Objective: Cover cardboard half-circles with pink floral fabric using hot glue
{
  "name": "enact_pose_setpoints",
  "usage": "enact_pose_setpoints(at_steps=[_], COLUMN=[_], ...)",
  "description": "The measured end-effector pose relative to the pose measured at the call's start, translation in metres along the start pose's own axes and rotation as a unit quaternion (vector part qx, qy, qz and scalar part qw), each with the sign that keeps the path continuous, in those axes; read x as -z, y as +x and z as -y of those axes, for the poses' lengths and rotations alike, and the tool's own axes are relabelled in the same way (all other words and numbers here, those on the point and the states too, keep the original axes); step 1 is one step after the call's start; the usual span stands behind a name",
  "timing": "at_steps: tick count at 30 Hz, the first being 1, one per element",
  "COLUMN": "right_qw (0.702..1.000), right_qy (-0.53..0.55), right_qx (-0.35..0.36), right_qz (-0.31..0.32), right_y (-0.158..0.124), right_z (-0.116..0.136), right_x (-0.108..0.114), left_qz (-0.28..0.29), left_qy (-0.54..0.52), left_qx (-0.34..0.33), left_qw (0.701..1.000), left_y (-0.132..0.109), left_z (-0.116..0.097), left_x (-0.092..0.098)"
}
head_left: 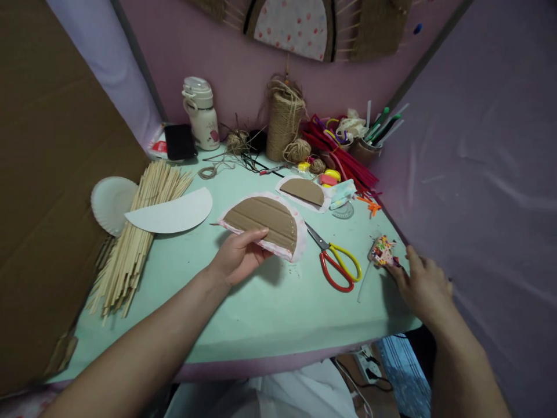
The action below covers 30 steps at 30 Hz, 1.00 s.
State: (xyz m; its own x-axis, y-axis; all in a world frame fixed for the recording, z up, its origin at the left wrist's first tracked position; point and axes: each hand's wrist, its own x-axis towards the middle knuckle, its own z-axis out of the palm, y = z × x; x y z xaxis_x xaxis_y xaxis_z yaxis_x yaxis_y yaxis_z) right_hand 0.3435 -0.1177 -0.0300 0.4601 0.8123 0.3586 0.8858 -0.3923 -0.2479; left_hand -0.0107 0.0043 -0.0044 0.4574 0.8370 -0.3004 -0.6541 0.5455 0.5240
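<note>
The left hand [241, 255] holds a cardboard half-disc [261, 220] by its straight lower edge, thumb on top, above the middle of the green table [209, 313]. The piece has a pale, pink-marked border. The right hand [429, 287] is at the table's right edge, fingers bent, at a multicoloured patterned object [383, 251]; whether it grips this cannot be determined.

Scissors [325, 246] with one red and one yellow handle lie between the hands, blade tips just beside the half-disc. Beyond the held piece lie a smaller cardboard half-disc [302, 191] on white backing and a clear protractor [343, 211]; the latter's markings are too small to read.

On the left, a white half-disc [174, 212] lies across a bundle of wooden sticks [130, 261], near a white plate [111, 200]. Along the back stand a cream bottle [203, 119] bearing a reddish print, a tall twine spool [282, 125] and a container of pens [368, 152], with red stems [348, 162] heaped in front of the container. Marking on a red-and-white packet [160, 146] is illegible.
</note>
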Motion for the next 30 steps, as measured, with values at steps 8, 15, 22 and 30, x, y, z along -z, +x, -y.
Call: enact_pose_setpoints(at_steps=[8, 15, 22, 30], right_qw=[0.816, 0.609, 0.73, 0.85], right_qy=[0.555, 0.758, 0.662, 0.526], right_qx=[-0.054, -0.181, -0.138, -0.005], right_qz=[0.151, 0.15, 0.099, 0.035], right_y=[-0.055, -0.051, -0.054, -0.051], right_z=[0.183, 0.239, 0.221, 0.213], right_x=[-0.009, -0.026, -0.031, -0.031], left_qz=[0.069, 0.052, 0.055, 0.028], left_qy=[0.042, 0.068, 0.086, 0.157], left_qx=[0.036, 0.022, 0.008, -0.034], left_qw=[0.996, 0.996, 0.995, 0.987], left_y=[-0.012, -0.011, -0.012, -0.01], left_z=[0.008, 0.013, 0.017, 0.033], left_x=[0.001, -0.005, -0.007, 0.0])
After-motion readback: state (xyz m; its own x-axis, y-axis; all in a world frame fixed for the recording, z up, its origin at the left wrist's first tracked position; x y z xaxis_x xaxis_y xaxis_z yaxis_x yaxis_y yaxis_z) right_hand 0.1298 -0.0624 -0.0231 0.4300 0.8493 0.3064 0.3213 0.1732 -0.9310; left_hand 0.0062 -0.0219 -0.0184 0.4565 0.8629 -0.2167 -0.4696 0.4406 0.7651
